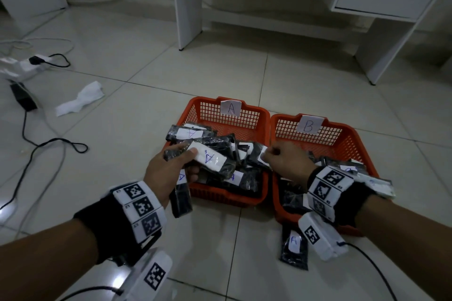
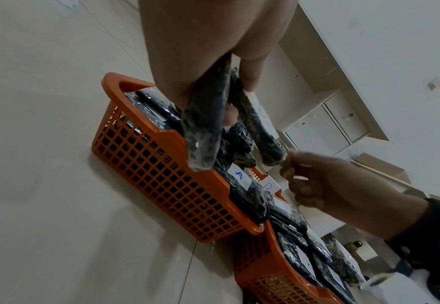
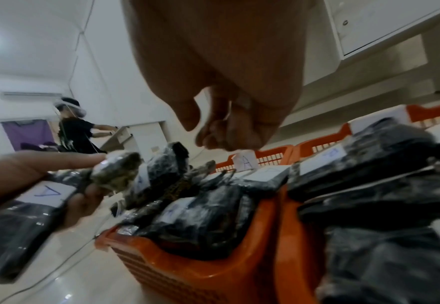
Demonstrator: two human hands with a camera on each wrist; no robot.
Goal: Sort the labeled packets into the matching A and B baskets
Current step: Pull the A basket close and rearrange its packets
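Two orange mesh baskets stand side by side on the tiled floor, basket A [image 1: 210, 101] on the left and basket B [image 1: 347, 127] on the right, both heaped with black plastic-wrapped packets. My left hand [image 1: 171, 166] hovers over basket A's near left corner and grips two packets: an upper one with a white "A" label [image 1: 208, 157] and a lower one hanging down [image 1: 181, 198]. From the left wrist, both packets [image 2: 205, 127] point down at basket A [image 2: 161, 164]. My right hand [image 1: 281, 156] hangs over the seam between the baskets, its fingers [image 3: 226, 135] curled with nothing in them.
A loose packet labelled A [image 1: 294, 247] lies on the floor in front of basket B. Black cables [image 1: 49, 144], a power strip [image 1: 36, 60] and a crumpled white cloth [image 1: 80, 100] lie to the left. White desk legs [image 1: 188, 7] stand behind. Another person [image 3: 76, 127] stands far off.
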